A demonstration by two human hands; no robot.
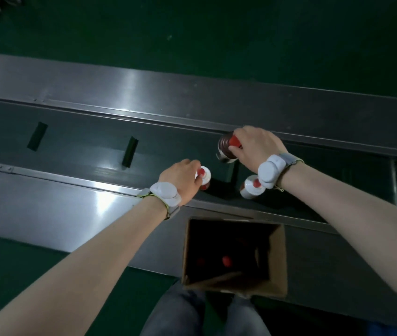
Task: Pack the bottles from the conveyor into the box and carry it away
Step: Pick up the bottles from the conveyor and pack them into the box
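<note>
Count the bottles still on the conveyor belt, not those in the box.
3: one under the left hand at, one tilted in the right hand at, one standing free at. None looks hidden.

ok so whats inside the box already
Two red caps show near the bottom of the open cardboard box, so bottles are in it. Its far side is too dark to tell.

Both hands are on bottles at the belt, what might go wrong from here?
The right hand holds a tilted bottle by its cap end; it might slip. Its wrist hangs right above a free bottle and may knock it over. The box opening is narrow, with red caps already inside.
</note>
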